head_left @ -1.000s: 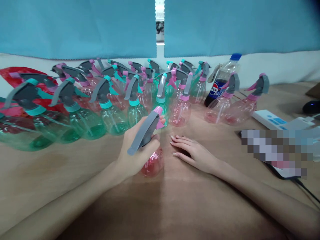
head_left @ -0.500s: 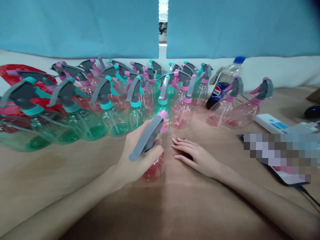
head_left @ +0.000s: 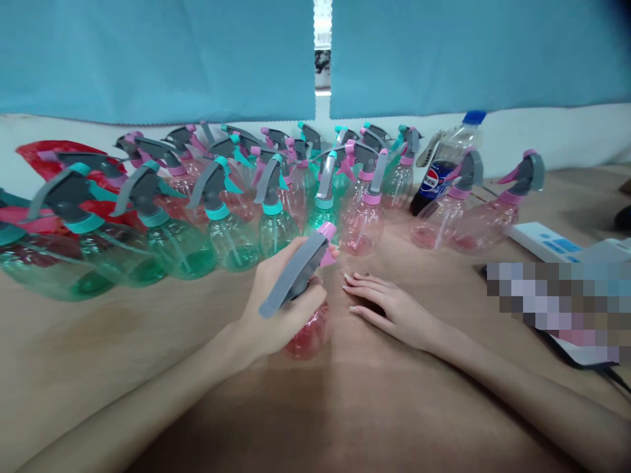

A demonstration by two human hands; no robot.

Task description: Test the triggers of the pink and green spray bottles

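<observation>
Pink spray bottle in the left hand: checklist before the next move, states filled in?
1. Left hand gripping the pink spray bottle: ok, wrapped around it below the head.
2. Right hand off that bottle: ok, apart, palm down.
3. Collar seated: cannot tell, hidden by the hand.
4. Base resting on the table: cannot tell from this angle.
5. Left hand not touching the green spray bottle behind: cannot tell, they overlap in view.
</observation>
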